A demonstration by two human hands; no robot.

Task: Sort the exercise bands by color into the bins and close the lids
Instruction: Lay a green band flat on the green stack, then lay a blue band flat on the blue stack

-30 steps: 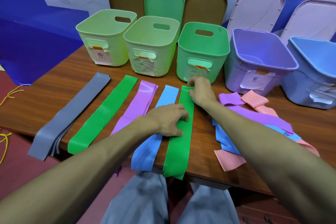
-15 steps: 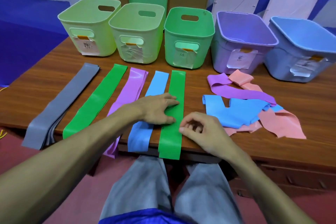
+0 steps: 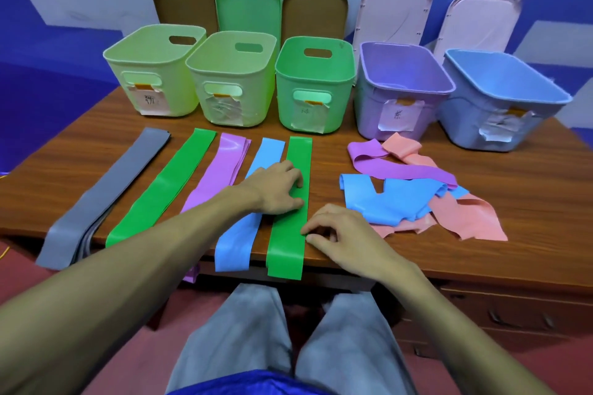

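Note:
Five bands lie flat side by side on the table: a grey stack [image 3: 106, 196], a green band [image 3: 167, 189], a purple band [image 3: 224, 170], a blue band [image 3: 232, 250] and a second green band [image 3: 287, 253]. My left hand [image 3: 276, 191] presses flat on the second green band and the blue one. My right hand [image 3: 340, 234], fingers curled, pinches that green band's right edge near the table front. A loose pile of purple [image 3: 401, 170], blue [image 3: 388, 202] and pink bands [image 3: 468, 218] lies to the right.
Open bins stand in a row at the back: two pale green [image 3: 154, 74] [image 3: 231, 80], a green [image 3: 316, 86], a purple [image 3: 404, 90] and a blue [image 3: 500, 99]. Their lids, including a green one [image 3: 247, 6], lean against the wall. The band ends hang over the table front [image 3: 417, 263].
My right hand drew back from the far end of the second green band to its near right edge. My left hand stayed pressed on the band.

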